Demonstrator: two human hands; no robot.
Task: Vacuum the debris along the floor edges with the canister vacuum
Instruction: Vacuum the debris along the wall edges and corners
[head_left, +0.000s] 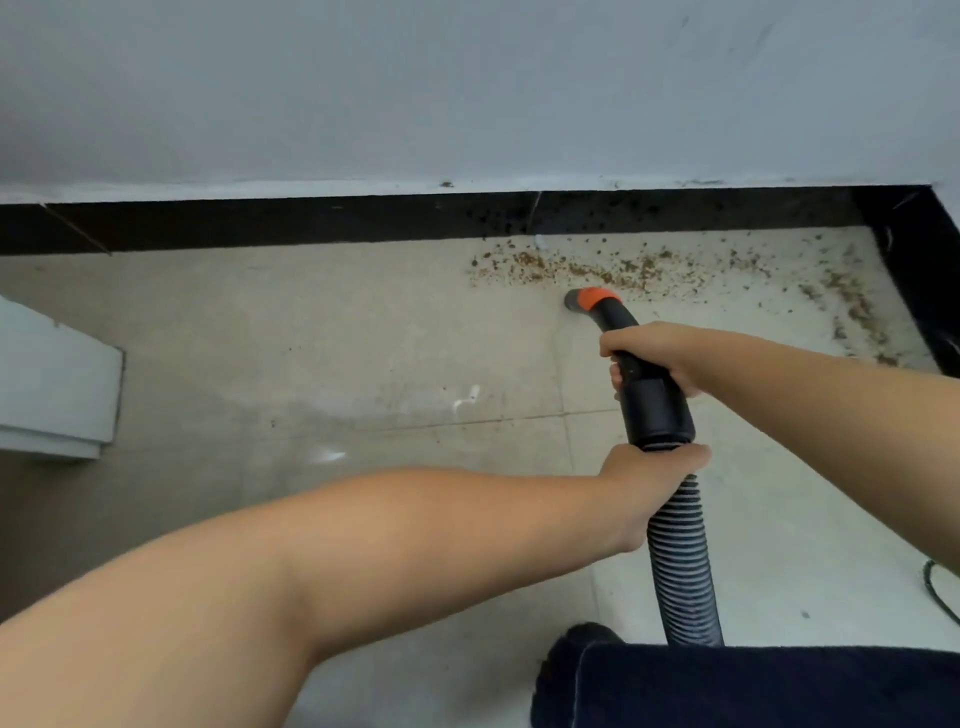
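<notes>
1. Right hand (655, 357) grips black plastic vacuum wand (649, 387) w/ orange collar.
2. Left hand (649, 483) grips ribbed grey hose (681, 556).
3. Nozzle tip (575, 301) on floor, just beside brown crumb debris (597, 270) along black baseboard (311, 223).

The canister itself was out of frame; the ribbed grey corrugated hose (680, 561) was hidden at its lower end behind dark navy fabric (753, 686). The grey nozzle mouth (574, 301) was too small to be resolved. A thin dark cable (937, 592) was cut by the right edge. A pale grey panel (52, 374) was cropped at left.
</notes>
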